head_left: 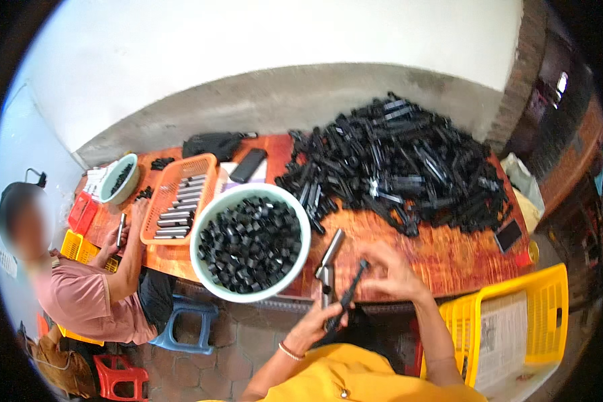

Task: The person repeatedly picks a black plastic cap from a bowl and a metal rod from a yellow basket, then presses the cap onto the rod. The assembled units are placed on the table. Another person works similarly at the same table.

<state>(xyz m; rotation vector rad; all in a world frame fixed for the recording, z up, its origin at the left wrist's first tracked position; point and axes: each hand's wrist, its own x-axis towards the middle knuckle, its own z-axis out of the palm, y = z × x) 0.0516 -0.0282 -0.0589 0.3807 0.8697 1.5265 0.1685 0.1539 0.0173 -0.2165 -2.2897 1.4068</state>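
My left hand (318, 323) is closed around the lower part of a slim black rod-shaped piece (349, 292), which slants up to the right. A silver metal tube (327, 287) with a dark hole in its side stands up beside the same fingers; whether they grip it too, I cannot tell. Just beyond lies another silver tube (333, 248), over the table's front part. Around the black piece's upper end curves my right hand (394, 273), thumb and fingers apart. Whether it touches that end is unclear.
A pale green basin (306, 264) of short black caps stands left of my hands. Behind is a large heap of black parts (408, 161). An orange basket (211, 164) holds silver tubes; a co-worker (90, 291) sits at left. A yellow crate (546, 295) is at my right.
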